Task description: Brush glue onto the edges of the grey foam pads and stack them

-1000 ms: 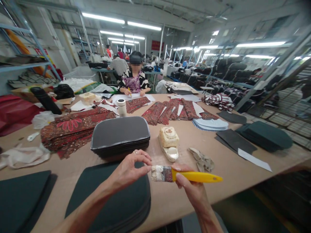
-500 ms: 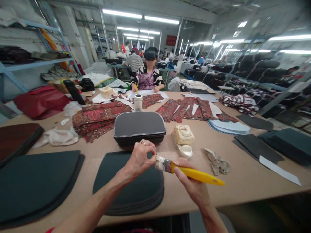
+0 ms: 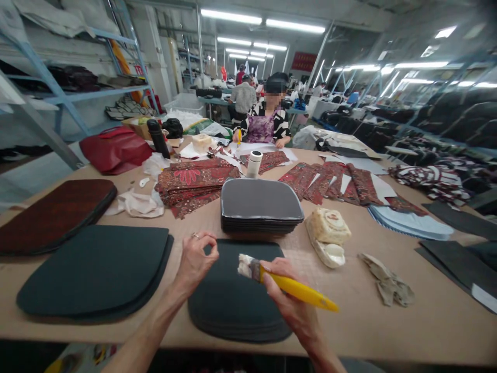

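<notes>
My right hand [image 3: 289,290] grips a paintbrush [image 3: 301,291] with a yellow handle, its whitish, caked bristles pointing left. My left hand [image 3: 198,259] is closed in a pinch of thumb and forefinger, apart from the bristles; whatever lies between the fingertips is too small to make out. Both hands hover over a stack of dark green rounded panels [image 3: 233,305]. Just behind sits a stack of grey-topped panels [image 3: 262,199] with shiny edges. To its right stands a crusted, cream-coloured glue container [image 3: 329,228] with a small cup at the front.
A crumpled cloth [image 3: 388,282] lies to the right. More dark green panels [image 3: 93,269] and brown panels [image 3: 54,210] are at left. Patterned fabric pieces [image 3: 194,181] and a white bottle [image 3: 254,165] stand farther back. A co-worker [image 3: 267,114] sits across the table.
My left hand has come away from the bristles and moved left. The brush, still in my right hand, is now apart from it. The view has turned left.
</notes>
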The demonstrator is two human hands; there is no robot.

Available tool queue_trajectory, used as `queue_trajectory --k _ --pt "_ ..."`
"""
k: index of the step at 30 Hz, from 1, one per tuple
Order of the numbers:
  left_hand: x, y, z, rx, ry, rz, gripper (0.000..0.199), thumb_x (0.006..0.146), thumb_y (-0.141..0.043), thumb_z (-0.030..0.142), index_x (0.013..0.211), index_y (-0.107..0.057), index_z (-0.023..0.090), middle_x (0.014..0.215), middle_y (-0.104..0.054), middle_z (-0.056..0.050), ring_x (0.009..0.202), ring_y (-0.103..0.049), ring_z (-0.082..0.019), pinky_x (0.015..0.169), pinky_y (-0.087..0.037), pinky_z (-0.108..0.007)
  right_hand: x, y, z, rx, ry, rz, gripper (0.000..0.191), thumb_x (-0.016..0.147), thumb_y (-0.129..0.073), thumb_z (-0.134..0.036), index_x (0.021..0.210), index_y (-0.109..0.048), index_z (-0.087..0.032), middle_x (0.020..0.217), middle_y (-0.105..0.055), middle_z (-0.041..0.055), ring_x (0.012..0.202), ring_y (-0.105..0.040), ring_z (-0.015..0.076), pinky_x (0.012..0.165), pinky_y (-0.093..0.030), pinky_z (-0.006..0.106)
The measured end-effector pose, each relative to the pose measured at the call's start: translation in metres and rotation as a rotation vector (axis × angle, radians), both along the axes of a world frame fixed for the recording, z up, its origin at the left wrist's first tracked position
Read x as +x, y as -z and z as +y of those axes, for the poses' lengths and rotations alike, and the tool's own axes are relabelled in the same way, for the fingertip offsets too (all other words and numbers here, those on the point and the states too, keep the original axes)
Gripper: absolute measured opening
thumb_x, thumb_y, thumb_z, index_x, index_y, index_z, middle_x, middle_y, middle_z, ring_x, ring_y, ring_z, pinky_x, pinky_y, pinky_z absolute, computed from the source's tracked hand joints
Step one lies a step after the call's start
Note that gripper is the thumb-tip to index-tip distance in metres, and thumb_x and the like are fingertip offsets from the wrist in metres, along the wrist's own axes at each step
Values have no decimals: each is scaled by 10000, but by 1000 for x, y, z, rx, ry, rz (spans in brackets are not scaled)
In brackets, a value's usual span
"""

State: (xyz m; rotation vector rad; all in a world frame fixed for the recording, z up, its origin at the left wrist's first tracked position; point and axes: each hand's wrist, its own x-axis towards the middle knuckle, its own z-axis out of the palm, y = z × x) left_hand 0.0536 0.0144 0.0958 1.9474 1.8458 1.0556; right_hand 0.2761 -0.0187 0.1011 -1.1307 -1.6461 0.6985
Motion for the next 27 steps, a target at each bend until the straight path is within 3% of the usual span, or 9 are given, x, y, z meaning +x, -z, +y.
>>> queue_trajectory --k 3,6,10,15,16,18,21,24,27 --pt "-44 11 -3 -60 -58 -42 135 677 -467 269 576 -537 212 850 -680 -50 846 -616 -214 787 -445 -342 27 3 -4 -134 325 48 226 764 -624 -394 896 -708 -230 807 -684 35 702 -595 175 676 -474 304" --pt "-83 34 -14 -200 -109 -93 215 689 -457 387 575 -531 221 873 -686 -45 835 -613 -217 740 -478 -311 65 20 -8 -267 574 74 453 765 -599 -509 1089 -644 -196 693 -632 4 592 -558 158 624 -455 302" --pt "-116 77 -34 -353 -130 -131 318 696 -439 473 564 -578 218 864 -693 -66 858 -623 -244 744 -500 -332 97 68 -22 -337 543 42 544 779 -550 -567 1149 -600 -172 652 -625 1 632 -610 187 686 -460 329" --pt "-137 115 -48 -440 -18 -68 417 761 -412 541 530 -549 222 633 -629 -42 658 -605 -213 657 -498 -315 91 129 -38 -357 516 -157 484 766 -530 -594 975 -655 -177 789 -680 70 689 -639 234 635 -457 332" --pt "-140 120 -48 -420 12 -46 429 763 -422 553 513 -527 220 629 -620 -41 630 -593 -204 666 -498 -320 87 138 -39 -345 521 -209 469 778 -520 -588 962 -652 -177 811 -682 79 704 -638 236 640 -455 332" --pt "-141 128 -47 -362 29 -71 387 732 -478 565 600 -572 213 811 -660 -67 624 -592 -193 693 -510 -344 78 151 -38 -326 537 -266 457 789 -516 -581 952 -640 -172 851 -677 94 749 -634 238 674 -459 338" --pt "-131 140 -39 -363 -6 -230 478 685 -556 547 1013 -601 202 1172 -589 -129 791 -639 -229 793 -517 -401 69 165 -32 -322 574 -289 492 796 -507 -584 996 -614 -147 912 -657 124 803 -625 248 729 -460 367" --pt "-109 150 -24 -482 -83 -377 623 726 -519 536 1224 -475 164 1208 -571 -157 1026 -603 -277 950 -445 -455 65 175 -22 -310 589 -307 525 826 -463 -583 1051 -589 -126 955 -642 147 848 -616 255 762 -459 385" --pt "-86 158 -10 -509 -146 -435 679 754 -469 529 1287 -395 114 1218 -558 -189 1076 -586 -285 975 -434 -459 61 179 -12 -287 585 -304 529 832 -449 -591 1043 -592 -128 962 -643 149 866 -610 255 770 -465 389"
